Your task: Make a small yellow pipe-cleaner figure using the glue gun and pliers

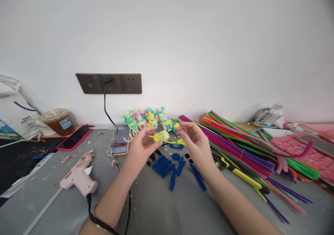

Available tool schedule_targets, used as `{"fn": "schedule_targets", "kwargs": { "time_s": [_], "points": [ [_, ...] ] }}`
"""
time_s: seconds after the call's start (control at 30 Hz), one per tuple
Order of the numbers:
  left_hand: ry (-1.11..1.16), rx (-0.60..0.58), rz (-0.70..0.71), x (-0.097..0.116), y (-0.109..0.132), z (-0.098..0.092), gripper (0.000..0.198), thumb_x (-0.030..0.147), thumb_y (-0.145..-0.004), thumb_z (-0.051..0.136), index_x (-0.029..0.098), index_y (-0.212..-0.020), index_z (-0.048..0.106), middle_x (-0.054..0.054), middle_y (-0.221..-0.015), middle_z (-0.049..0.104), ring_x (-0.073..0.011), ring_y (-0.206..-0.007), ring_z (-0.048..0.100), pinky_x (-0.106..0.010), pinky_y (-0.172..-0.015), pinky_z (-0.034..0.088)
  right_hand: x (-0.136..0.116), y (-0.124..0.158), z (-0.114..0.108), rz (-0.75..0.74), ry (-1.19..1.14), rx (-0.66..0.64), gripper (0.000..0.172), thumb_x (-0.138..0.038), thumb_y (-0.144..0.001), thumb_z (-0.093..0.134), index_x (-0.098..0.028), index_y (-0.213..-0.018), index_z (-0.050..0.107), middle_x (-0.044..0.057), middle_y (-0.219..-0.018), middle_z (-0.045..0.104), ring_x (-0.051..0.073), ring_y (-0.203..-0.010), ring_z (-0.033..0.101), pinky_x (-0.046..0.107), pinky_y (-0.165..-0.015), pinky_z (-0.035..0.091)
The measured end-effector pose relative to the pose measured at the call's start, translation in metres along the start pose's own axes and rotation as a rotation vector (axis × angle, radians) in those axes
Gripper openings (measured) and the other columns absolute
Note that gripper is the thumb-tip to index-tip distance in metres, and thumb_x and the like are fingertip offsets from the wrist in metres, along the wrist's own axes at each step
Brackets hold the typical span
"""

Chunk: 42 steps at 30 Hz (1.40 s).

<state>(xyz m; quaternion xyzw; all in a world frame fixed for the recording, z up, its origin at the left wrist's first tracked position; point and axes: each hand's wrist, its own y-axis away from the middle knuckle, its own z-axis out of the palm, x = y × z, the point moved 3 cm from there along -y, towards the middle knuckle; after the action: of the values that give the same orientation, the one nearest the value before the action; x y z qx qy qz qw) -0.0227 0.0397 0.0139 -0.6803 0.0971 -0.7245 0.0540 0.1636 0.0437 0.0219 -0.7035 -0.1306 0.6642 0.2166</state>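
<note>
Between the thumb and fingers of my left hand (138, 150) is a pale yellow pipe-cleaner piece (162, 136), wound into a thick bundle. My right hand (196, 143) is raised just to its right with thumb and index finger drawn together in a pinch; whatever lies between those fingertips is too small to make out. A brighter yellow strand (180, 142) loops below the right fingertips. On the table under both hands lie several dark blue folded pipe-cleaner pieces (163, 165) and a blue coil (175, 156). Small colourful pipe-cleaner figures (150, 115) stand behind the hands against the wall.
A pink glue gun (80, 176) with a black cord lies at left, near a phone (122, 139) and a pink-cased phone (75, 137). A drink cup (60, 122) stands behind. Bundled pipe cleaners (240, 151) and yellow-handled pliers (246, 178) lie at right.
</note>
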Motion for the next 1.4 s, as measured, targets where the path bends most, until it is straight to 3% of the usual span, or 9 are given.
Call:
{"fn": "schedule_targets", "kwargs": {
  "time_s": [0.13,0.3,0.5,0.6,0.7,0.83,0.93,1.13,1.4],
  "points": [
    [-0.056,-0.041,-0.020,-0.002,-0.002,-0.005,0.033,0.030,-0.070,0.079,0.019,-0.096,0.061,-0.004,-0.098,0.064,-0.0170,-0.078,0.067,-0.029,-0.069,0.056,0.000,-0.003,-0.005,0.034,-0.014,0.042,0.018,-0.032,-0.088,0.060,-0.021,-0.103,0.059,0.006,-0.093,0.067,0.021,-0.088,0.065,0.038,-0.082,0.053],
    [-0.087,-0.102,-0.019,0.003,-0.004,-0.011,0.025,0.032,-0.071,0.079,0.020,-0.088,0.065,-0.002,-0.092,0.066,-0.0163,-0.078,0.065,-0.028,-0.070,0.055,-0.002,-0.006,-0.009,0.058,-0.039,0.053,0.019,-0.032,-0.087,0.061,-0.022,-0.103,0.058,0.005,-0.092,0.067,0.020,-0.085,0.064,0.038,-0.082,0.054],
    [-0.136,-0.143,-0.028,0.009,-0.005,-0.016,0.026,0.038,-0.075,0.076,0.021,-0.095,0.074,-0.003,-0.079,0.070,-0.0127,-0.056,0.059,-0.027,-0.058,0.052,0.003,-0.015,-0.021,0.081,-0.020,0.051,0.022,-0.037,-0.087,0.061,-0.022,-0.102,0.056,0.003,-0.085,0.068,0.018,-0.077,0.064,0.036,-0.076,0.053],
    [-0.194,-0.174,-0.026,0.008,-0.005,-0.016,0.028,0.041,-0.076,0.074,0.020,-0.096,0.075,-0.002,-0.072,0.067,-0.0128,-0.055,0.056,-0.024,-0.053,0.048,0.008,-0.018,-0.024,0.105,-0.011,0.023,0.027,-0.042,-0.084,0.064,-0.021,-0.100,0.056,0.002,-0.080,0.068,0.018,-0.075,0.065,0.035,-0.073,0.053],
    [-0.221,-0.264,-0.076,0.005,-0.003,-0.013,0.029,0.042,-0.076,0.073,0.019,-0.093,0.073,-0.004,-0.077,0.068,-0.0154,-0.065,0.060,-0.024,-0.056,0.047,0.012,-0.019,-0.024,0.114,-0.017,-0.010,0.032,-0.045,-0.083,0.065,-0.020,-0.100,0.055,0.001,-0.077,0.067,0.017,-0.070,0.064,0.034,-0.070,0.052],
    [-0.315,-0.497,-0.175,0.002,0.004,-0.004,0.025,0.042,-0.077,0.072,0.019,-0.086,0.072,-0.003,-0.078,0.069,-0.0160,-0.070,0.061,-0.024,-0.063,0.046,0.014,-0.020,-0.022,0.104,-0.002,-0.064,0.033,-0.047,-0.083,0.064,-0.020,-0.101,0.056,0.000,-0.074,0.067,0.016,-0.067,0.063,0.032,-0.067,0.052],
    [-0.351,-0.616,-0.250,0.001,0.009,0.000,0.025,0.042,-0.076,0.073,0.018,-0.084,0.072,-0.003,-0.074,0.068,-0.0160,-0.069,0.060,-0.025,-0.064,0.046,0.015,-0.018,-0.017,0.106,0.051,-0.212,0.028,-0.046,-0.085,0.062,-0.020,-0.094,0.061,0.001,-0.074,0.068,0.016,-0.065,0.063,0.031,-0.064,0.052],
    [-0.417,-0.678,-0.304,-0.002,0.010,-0.001,0.025,0.041,-0.073,0.074,0.017,-0.082,0.074,-0.001,-0.069,0.067,-0.0136,-0.063,0.056,-0.022,-0.058,0.042,0.017,0.003,0.001,-0.001,0.414,-0.665,0.011,-0.026,-0.078,0.071,-0.021,-0.068,0.071,-0.001,-0.065,0.069,0.015,-0.062,0.060,0.031,-0.070,0.047],
    [-0.469,-0.827,-0.377,-0.009,0.017,-0.001,0.029,0.044,-0.068,0.078,0.018,-0.081,0.078,0.000,-0.063,0.066,-0.0119,-0.054,0.053,-0.022,-0.051,0.040,0.006,0.017,0.011,0.063,0.467,-1.021,0.007,-0.016,-0.075,0.074,-0.022,-0.072,0.073,-0.004,-0.064,0.064,0.014,-0.063,0.058,0.027,-0.064,0.041]
  ]
}}
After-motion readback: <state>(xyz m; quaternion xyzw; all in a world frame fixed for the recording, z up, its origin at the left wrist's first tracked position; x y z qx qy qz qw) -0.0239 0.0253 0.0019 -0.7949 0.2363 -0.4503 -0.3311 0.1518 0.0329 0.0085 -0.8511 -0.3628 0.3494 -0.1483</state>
